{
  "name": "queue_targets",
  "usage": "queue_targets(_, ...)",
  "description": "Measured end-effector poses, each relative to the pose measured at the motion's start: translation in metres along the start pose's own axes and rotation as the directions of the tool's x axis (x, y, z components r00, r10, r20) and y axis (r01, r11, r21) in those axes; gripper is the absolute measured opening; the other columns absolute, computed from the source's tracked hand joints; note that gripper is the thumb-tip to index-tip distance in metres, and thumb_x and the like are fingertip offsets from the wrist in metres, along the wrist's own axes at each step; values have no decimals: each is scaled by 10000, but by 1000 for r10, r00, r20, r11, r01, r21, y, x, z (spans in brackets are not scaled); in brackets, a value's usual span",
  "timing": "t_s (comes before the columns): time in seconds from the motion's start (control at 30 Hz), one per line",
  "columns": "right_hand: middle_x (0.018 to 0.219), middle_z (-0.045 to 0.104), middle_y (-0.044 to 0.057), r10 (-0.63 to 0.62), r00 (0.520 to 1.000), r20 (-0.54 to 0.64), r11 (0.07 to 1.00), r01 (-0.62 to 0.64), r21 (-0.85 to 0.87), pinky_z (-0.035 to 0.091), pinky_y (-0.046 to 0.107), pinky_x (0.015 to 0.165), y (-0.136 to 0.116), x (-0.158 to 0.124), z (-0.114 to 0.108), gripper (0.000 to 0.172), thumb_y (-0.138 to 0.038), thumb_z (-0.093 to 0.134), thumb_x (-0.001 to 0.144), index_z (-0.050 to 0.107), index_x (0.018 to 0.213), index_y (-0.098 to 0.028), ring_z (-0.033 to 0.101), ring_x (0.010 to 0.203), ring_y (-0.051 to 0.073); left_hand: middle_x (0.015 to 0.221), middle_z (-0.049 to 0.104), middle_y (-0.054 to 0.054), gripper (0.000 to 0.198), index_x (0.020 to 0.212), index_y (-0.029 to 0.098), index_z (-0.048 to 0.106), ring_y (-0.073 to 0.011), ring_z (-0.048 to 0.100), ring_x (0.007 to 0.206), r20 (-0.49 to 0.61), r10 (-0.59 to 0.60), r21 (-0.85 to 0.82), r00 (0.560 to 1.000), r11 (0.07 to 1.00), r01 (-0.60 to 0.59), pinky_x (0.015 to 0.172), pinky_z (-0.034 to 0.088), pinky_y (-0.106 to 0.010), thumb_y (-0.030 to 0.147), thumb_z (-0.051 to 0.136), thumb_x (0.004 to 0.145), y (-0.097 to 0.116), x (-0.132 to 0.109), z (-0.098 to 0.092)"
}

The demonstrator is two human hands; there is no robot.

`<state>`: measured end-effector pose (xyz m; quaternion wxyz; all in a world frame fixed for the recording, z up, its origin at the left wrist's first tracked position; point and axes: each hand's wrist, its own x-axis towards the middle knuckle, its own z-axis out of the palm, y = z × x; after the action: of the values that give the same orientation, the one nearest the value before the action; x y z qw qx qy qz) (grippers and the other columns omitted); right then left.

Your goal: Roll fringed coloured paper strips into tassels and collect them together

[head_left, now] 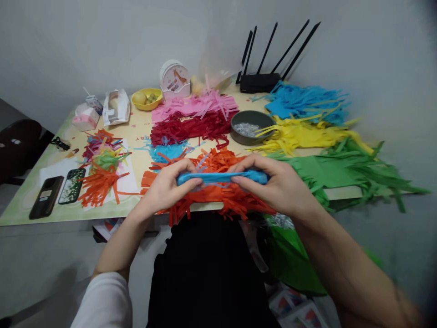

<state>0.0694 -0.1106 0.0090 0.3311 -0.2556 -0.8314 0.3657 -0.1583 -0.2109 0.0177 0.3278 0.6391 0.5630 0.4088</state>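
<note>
A rolled strip of blue tissue paper (pixel 218 177) is stretched level between my two hands, above the near edge of the table. My left hand (pixel 174 180) pinches its left end between thumb and fingers. At the other end my right hand (pixel 269 180) grips the roll the same way. Orange fringed paper (pixel 218 159) lies on the table behind and below the roll, partly hidden by my hands. To its upper left is a small piece of blue fringed paper (pixel 167 149). Green fringed paper (pixel 337 168) lies beyond my right hand.
Pink (pixel 191 105), dark red (pixel 191 127), yellow (pixel 307 134) and blue fringed stacks (pixel 303 102) lie farther back. A round dark bowl (pixel 251 116) stands between them. A black router (pixel 259 83) is by the wall. Two phones (pixel 46 197) and mixed fringed bundles (pixel 105 166) lie left.
</note>
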Motion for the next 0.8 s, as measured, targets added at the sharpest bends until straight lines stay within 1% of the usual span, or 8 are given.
queue_targets(0.1, 700, 700, 0, 112, 993, -26, 989, -109, 104, 484, 241, 542, 1, -3, 3, 47, -245, 695, 821, 707, 842, -204, 631, 573, 144, 675, 702, 8, 168, 891, 177, 541, -132, 663, 609, 24, -56, -282, 998, 957, 60, 605, 507, -230, 298, 657, 902, -1, -2, 2)
queue_targets(0.17, 760, 735, 9, 128, 990, -63, 977, -116, 177, 512, 238, 573, 3, -5, 7, 79, -230, 692, 820, 750, 871, -214, 667, 617, 148, 680, 699, 3, 159, 943, 159, 601, -122, 657, 574, 11, -89, -412, 996, 907, 86, 580, 516, -223, 297, 668, 900, -5, -3, 4)
queue_targets(0.3, 838, 776, 16, 63, 995, -75, 964, -41, 264, 559, 247, 694, 9, -5, 12, 186, -145, 656, 818, 802, 876, -245, 723, 769, 167, 698, 700, -22, 167, 938, 132, 719, -113, 644, 558, -15, -104, -564, 994, 822, 77, 561, 522, -218, 282, 704, 867, -17, -5, 6)
queue_targets(0.43, 890, 782, 32, -62, 997, -55, 955, 75, 286, 572, 265, 758, 12, -4, 12, 227, -118, 610, 838, 801, 876, -235, 728, 830, 173, 706, 704, -26, 126, 839, 134, 730, -102, 637, 580, -32, -67, -619, 997, 785, 33, 595, 530, -214, 260, 724, 840, -25, -5, 5)
queue_targets(0.53, 900, 772, 48, -127, 991, -48, 964, 135, 229, 567, 288, 770, 9, -4, 11, 172, -174, 613, 879, 778, 869, -222, 718, 842, 185, 712, 706, -34, 190, 795, 140, 680, -122, 656, 629, -48, -54, -516, 997, 856, 21, 613, 532, -226, 317, 725, 846, -22, -6, 6)
queue_targets(0.67, 873, 753, 49, -85, 992, -96, 996, 88, 26, 557, 302, 742, 2, -8, 15, 73, -232, 656, 889, 724, 877, -211, 707, 796, 194, 658, 651, 4, 270, 729, 170, 552, -106, 615, 591, -163, -23, -188, 986, 982, -8, 569, 490, -207, 349, 708, 859, -13, -9, 10)
queue_targets(0.73, 986, 760, 64, -67, 992, -106, 995, 59, -78, 562, 317, 786, 1, -10, 16, 163, -241, 646, 898, 714, 1043, -212, 718, 866, 212, 700, 646, 12, 214, 789, 178, 554, -98, 616, 598, -211, 34, -46, 977, 998, -44, 560, 472, -196, 325, 688, 870, -11, -10, 13)
queue_targets(0.8, 1107, 750, 79, -82, 991, -104, 987, 66, -147, 560, 335, 857, 1, -11, 17, 266, -238, 625, 914, 685, 1172, -211, 718, 963, 226, 785, 675, -5, 148, 962, 178, 604, -104, 645, 638, -215, 71, 34, 974, 997, -65, 584, 478, -199, 291, 662, 886, -10, -10, 13)
